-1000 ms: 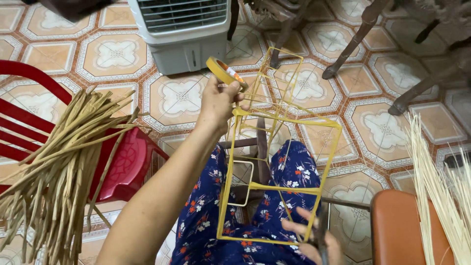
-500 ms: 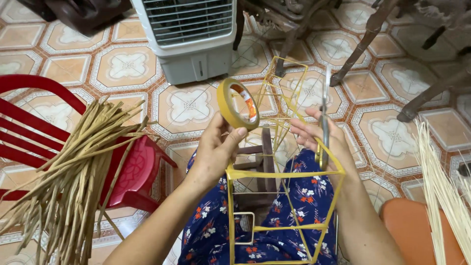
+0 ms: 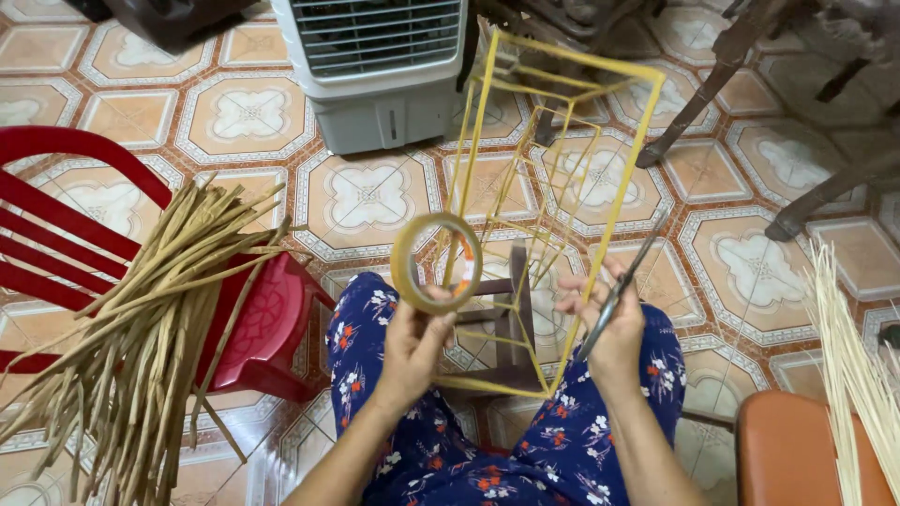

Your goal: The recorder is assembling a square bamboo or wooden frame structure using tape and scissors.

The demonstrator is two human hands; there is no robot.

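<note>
At the left of the frame, bamboo strips [image 3: 141,319] lie across a red chair [image 3: 267,328]. Just left of centre, the left hand [image 3: 412,342] has its grip clamped on a tape roll [image 3: 437,262], held upright. Right of centre, the right hand [image 3: 609,328] is closed on scissors [image 3: 623,281] and a bar of the yellow frame [image 3: 562,178], which rises toward the fan [image 3: 375,66] at the top.

No packages, labels, signs or screens visible anywhere in view.
</note>
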